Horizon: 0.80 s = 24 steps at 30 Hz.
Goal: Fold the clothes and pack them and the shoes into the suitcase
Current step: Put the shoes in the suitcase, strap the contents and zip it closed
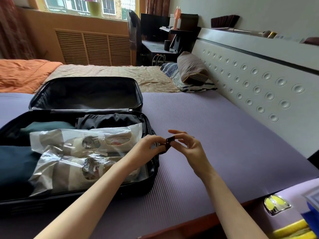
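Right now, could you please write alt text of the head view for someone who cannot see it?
The left hand and right hand pinch a small dark clip at the right rim of an open black suitcase on a purple mat. Its near half holds folded dark clothes and clear plastic bags.

Daylit window [82, 6], dimpled headboard [259, 80], perhaps a desk [155, 47].

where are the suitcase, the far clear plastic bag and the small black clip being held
suitcase [86, 95]: head view, bare dark lining of the far open half
far clear plastic bag [76, 135]: head view, its middle, inside the near half
small black clip [170, 141]: head view, its exposed upper face
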Tool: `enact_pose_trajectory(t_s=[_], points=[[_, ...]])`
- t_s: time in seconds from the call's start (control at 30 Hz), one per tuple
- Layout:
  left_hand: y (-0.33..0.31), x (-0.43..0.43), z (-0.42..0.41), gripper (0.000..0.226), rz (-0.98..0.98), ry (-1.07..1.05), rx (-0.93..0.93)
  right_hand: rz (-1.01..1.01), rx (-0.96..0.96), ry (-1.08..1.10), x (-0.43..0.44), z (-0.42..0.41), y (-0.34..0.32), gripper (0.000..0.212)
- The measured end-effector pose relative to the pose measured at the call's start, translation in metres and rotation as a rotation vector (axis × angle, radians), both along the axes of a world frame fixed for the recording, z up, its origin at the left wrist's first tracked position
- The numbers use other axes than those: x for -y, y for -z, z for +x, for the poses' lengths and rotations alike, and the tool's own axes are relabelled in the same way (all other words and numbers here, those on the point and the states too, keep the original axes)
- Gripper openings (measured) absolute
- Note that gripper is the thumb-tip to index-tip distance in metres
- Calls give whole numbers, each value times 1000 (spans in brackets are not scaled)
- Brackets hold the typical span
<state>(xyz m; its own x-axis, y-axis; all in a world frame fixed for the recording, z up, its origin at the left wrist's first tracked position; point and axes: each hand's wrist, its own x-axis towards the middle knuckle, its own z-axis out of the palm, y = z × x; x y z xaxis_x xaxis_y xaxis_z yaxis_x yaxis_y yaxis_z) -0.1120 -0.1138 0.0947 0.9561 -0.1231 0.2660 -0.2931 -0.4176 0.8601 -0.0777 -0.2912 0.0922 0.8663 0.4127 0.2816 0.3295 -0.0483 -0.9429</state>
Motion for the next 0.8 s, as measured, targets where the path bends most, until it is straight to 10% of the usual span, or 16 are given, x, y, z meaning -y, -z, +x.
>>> enact_pose_trajectory(t_s=[0.8], points=[[-19, -178, -85, 15, -394, -513, 43, -234, 11, -346, -217, -14, -34, 15]])
